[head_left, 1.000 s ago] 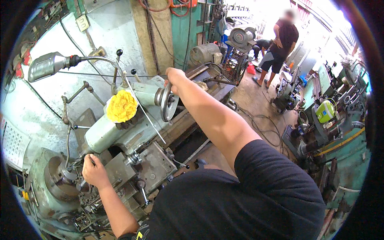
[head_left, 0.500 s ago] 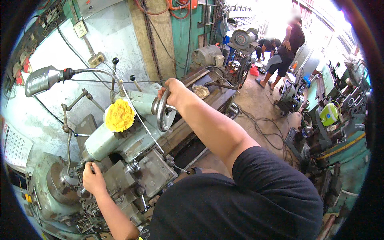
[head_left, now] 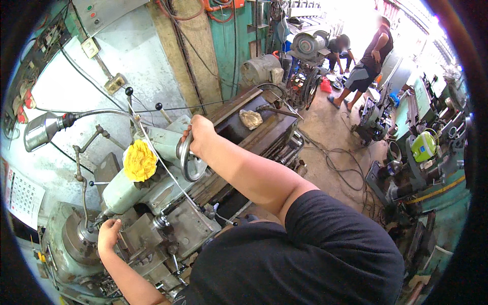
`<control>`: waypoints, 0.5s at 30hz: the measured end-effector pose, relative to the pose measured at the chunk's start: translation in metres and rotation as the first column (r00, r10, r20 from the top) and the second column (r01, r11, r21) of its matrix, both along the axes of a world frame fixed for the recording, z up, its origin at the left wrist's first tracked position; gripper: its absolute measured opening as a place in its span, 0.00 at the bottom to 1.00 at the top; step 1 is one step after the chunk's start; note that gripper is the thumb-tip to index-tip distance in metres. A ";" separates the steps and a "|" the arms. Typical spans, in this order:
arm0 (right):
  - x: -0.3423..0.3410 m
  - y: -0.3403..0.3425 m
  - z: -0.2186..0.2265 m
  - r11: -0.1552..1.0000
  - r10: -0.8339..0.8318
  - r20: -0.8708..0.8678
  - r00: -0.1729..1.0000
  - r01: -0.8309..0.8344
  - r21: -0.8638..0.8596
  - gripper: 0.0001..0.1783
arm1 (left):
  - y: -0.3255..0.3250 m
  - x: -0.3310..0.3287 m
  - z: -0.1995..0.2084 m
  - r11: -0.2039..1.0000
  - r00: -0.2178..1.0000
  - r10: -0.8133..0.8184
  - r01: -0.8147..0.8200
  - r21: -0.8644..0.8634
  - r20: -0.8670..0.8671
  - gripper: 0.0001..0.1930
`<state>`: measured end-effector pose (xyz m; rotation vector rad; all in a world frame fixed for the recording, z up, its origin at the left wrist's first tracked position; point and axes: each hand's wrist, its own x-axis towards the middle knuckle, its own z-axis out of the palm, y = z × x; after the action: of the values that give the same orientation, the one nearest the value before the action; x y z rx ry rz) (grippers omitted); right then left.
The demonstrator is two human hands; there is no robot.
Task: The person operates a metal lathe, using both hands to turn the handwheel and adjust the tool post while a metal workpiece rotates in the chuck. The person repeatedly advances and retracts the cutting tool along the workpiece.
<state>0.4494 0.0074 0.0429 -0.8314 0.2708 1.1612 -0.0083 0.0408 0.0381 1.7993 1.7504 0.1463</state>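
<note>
My right hand [head_left: 199, 133] is closed round the rim of a metal handwheel [head_left: 189, 161] at the end of a pale green lathe tailstock [head_left: 122, 192]. My left hand [head_left: 108, 235] is at the tailstock's other end, beside the lathe chuck [head_left: 80, 238]. Its fingers are curled with the thumb up; whatever they hold is hidden. A crumpled yellow cloth [head_left: 140, 160] lies on top of the tailstock. Below it is the tool carriage [head_left: 190, 221] with its small handles. A long thin light rod [head_left: 165, 157] slants across the tailstock.
A work lamp [head_left: 43, 131] on a bent neck stands out at left, near a jointed pipe [head_left: 79, 157]. A brownish lump [head_left: 250, 119] rests on the lathe bed. Beyond stand a bench grinder [head_left: 306, 47], a standing person [head_left: 373, 53] and a crouching person [head_left: 339, 51]. Cables [head_left: 335, 157] trail over the floor.
The view has shifted a little. The tailstock and my right hand on its wheel appear nearer the chuck, farther from the brownish lump. My left hand stays beside the chuck. The standing person has shifted posture.
</note>
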 end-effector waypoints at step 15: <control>-0.027 -0.006 -0.013 0.998 0.060 0.338 0.939 -0.045 -0.052 0.12 | 0.001 0.002 -0.005 0.986 0.990 0.140 -0.137 0.095 -0.030 0.15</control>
<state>0.4223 0.0011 0.0300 -1.0664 -0.0124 1.0427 -0.0060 0.0414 0.0336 1.7538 1.9242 0.2567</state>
